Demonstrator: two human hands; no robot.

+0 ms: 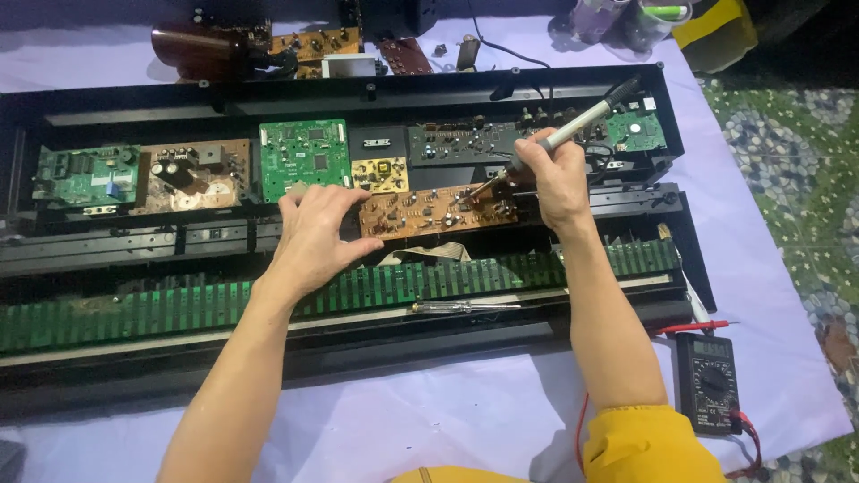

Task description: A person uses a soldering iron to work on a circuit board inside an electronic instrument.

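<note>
The left hand [313,234] lies flat with loose, spread fingers, its fingertips pressing the left end of the long brown circuit board [438,212] that sits tilted inside the open black keyboard casing [116,107]. From that hand the board runs toward three o'clock, ending under the right hand [555,174]. The right hand grips a grey-handled soldering iron [573,130], handle slanting toward one o'clock, tip touching the board's right part. A black multimeter [707,383] lies at five o'clock.

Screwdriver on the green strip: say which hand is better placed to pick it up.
Left, probably. The left hand only rests on the brown circuit board, close above the screwdriver; the right hand holds the soldering iron.
</note>
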